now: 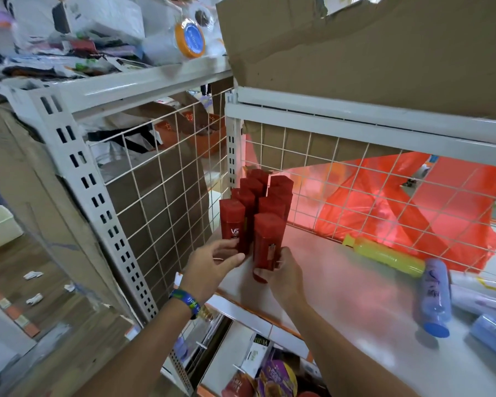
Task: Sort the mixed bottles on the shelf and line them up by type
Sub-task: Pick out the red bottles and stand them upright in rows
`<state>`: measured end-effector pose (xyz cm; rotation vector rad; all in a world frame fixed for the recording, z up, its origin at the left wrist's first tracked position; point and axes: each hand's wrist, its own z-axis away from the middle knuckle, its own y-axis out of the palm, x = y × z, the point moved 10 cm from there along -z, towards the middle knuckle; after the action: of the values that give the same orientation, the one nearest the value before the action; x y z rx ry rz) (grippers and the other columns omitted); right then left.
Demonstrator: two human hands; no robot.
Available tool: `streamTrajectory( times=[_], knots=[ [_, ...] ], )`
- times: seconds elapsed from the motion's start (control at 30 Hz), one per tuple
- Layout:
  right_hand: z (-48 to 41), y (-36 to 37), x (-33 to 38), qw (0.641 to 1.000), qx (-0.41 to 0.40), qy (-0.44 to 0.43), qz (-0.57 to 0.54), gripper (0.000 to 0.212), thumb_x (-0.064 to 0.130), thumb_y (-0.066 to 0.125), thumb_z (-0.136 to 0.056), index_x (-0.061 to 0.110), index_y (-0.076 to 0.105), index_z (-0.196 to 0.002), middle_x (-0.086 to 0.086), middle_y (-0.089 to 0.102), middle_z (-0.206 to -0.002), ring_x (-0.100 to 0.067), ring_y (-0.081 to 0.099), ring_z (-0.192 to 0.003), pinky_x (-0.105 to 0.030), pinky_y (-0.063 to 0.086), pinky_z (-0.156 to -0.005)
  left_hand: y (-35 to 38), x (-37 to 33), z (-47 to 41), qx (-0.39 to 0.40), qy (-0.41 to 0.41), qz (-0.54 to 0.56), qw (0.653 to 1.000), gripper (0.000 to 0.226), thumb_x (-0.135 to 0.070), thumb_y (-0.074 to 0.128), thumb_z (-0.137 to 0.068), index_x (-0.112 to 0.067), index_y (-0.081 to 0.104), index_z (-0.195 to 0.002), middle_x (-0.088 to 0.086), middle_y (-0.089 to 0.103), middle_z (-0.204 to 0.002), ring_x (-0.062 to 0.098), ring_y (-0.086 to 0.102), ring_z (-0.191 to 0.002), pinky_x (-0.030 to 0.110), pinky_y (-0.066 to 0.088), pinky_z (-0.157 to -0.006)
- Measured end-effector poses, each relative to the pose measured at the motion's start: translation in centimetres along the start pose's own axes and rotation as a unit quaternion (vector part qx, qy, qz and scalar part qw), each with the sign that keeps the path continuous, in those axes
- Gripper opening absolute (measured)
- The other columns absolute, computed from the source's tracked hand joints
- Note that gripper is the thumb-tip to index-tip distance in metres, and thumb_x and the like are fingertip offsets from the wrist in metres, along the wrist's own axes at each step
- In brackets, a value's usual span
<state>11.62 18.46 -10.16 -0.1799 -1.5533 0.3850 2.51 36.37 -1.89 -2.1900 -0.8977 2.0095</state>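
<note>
- Nearest to me are my own forearms, reaching up from the bottom edge, with a blue wristband [188, 302] on the left one.
- My right hand [284, 270] has its fingers [278, 255] curled round the lower half of the front right red bottle [268, 242], thumb on its near side. That bottle stands upright, its foot on the shelf [341, 296] or just above it; I cannot tell which.
- My left hand [215, 260] is loosely spread, its fairly straight fingers touching the foot of the front left red bottle [233, 227], which is upright with its label towards me.
- Beyond both sets of fingers, the other red bottles [272, 193] stand in two rows running back to the wire mesh [161, 179] in the shelf's left corner.
- What remains to sort lies off to the right of my right fingers, so that hand is the nearer one. A yellow bottle [384, 255] lies on its side along the back mesh, long axis running left to right. A lilac bottle [435, 293] lies further right, blue cap towards me.
- More pale bottles [487, 299] lie past it, near the frame edge.
- Judging by this, the red group is nearly lined up and the next reach goes rightward for a lying bottle, which will need turning upright.
- A torn cardboard box [355, 47] sits above my fingers; its contents are hidden. A red plastic bag [413, 210] hangs behind the mesh.
- Below my fingers, the lower shelf holds packets [272, 376].
</note>
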Motion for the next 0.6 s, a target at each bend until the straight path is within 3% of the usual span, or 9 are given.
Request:
streamTrajectory(
  times=[0.23, 0.4, 0.6],
  knots=[
    [-0.7, 0.9, 0.3, 1.0, -0.014, -0.002, 0.001, 0.052, 0.01, 0.087, -0.065, 0.022, 0.057, -0.106, 0.01, 0.066, -0.09, -0.005, 0.062, -0.078, -0.012, 0.042, -0.063, 0.1, -0.1, 0.2, 0.015, 0.017, -0.046, 0.999, 0.018, -0.034, 0.069, -0.085, -0.026, 0.07, -0.101, -0.015, 0.07, -0.091, -0.001, 0.065, -0.085, 0.027, 0.055, -0.08],
    [-0.8, 1.2, 0.1, 1.0, -0.005, 0.0, 0.003, 0.05, 0.012, 0.085, -0.069, 0.022, 0.056, -0.107, 0.013, 0.064, -0.089, -0.002, 0.059, -0.077, -0.007, 0.04, -0.062, 0.0, -0.3, 0.2, 0.02, 0.026, -0.052, 0.998, 0.012, -0.033, 0.066, -0.087, -0.03, 0.069, -0.098, -0.018, 0.069, -0.092, -0.003, 0.064, -0.085, 0.024, 0.055, -0.08],
    [-1.1, 1.5, -0.3, 1.0, -0.013, 0.001, 0.005, 0.046, 0.008, 0.085, -0.066, 0.023, 0.057, -0.099, 0.013, 0.065, -0.086, -0.011, 0.063, -0.081, -0.021, 0.048, -0.071, 0.1, -0.6, 0.1, 0.027, 0.043, -0.05, 0.997, 0.009, -0.03, 0.065, -0.088, -0.029, 0.07, -0.095, -0.017, 0.07, -0.089, -0.002, 0.064, -0.085, 0.021, 0.054, -0.078]
  ],
)
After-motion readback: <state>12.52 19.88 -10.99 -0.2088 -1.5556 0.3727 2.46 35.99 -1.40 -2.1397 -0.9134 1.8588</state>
